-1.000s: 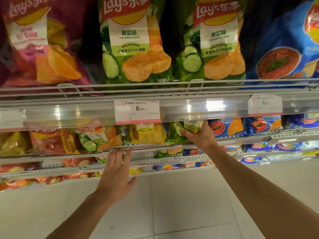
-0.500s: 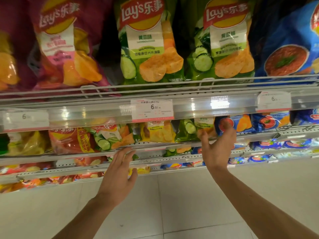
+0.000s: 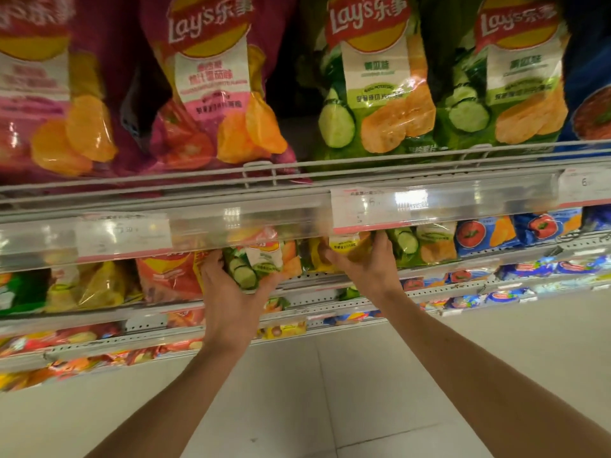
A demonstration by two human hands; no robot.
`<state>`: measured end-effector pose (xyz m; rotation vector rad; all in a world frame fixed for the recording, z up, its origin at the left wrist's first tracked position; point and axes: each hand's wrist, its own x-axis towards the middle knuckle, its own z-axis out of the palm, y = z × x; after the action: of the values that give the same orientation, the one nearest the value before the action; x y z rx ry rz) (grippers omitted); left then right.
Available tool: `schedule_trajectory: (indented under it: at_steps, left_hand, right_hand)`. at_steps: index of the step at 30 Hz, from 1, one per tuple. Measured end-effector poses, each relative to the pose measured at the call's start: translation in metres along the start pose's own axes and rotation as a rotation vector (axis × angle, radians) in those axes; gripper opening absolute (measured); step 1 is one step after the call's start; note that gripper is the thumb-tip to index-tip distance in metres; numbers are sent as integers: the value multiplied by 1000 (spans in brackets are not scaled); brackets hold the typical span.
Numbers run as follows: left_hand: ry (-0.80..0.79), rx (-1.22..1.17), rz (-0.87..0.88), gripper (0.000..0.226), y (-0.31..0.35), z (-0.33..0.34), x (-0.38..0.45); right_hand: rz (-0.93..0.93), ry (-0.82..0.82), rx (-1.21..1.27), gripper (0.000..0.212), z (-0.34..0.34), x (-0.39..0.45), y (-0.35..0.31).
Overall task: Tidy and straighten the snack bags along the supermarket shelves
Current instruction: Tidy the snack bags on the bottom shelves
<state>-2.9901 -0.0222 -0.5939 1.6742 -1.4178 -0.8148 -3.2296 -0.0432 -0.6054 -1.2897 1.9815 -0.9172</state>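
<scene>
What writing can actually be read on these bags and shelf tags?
"Lay's": pink bag, with two Chinese characters beside it.
"Lay's": green cucumber bag, same logo.
"Lay's": second green bag, blurrier.
"6": right price tag, the rest cut off.
Middle price tag: "6" faint, the rest blurred.
Left price tag: blurred.
Flavour panels: too blurred.

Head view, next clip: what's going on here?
A person is tidying chip bags on a supermarket shelf. The left hand grips a green cucumber bag on the second shelf, tilted among its neighbours. The right hand holds a yellow bag beside it, just under the price rail. Larger bags on the shelf above are untouched.
</scene>
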Motion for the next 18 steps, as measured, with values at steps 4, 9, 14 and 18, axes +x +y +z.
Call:
schedule_trajectory:
  at_steps: [4, 9, 14, 18]
  left_hand:
    - [14, -108, -89, 106, 1, 7, 16]
    - [-80, -167, -213, 128, -6, 10, 44]
    - [57, -134, -231, 64, -6, 4, 52]
    - [40, -135, -222, 71, -1, -4, 53]
  right_hand:
    - [153, -74, -150, 120, 10, 22, -3]
    - [182, -42, -269, 109, 15, 31, 0]
    - [108, 24, -54, 87, 19, 19, 1]
    - [52, 56, 20, 84, 19, 6, -2]
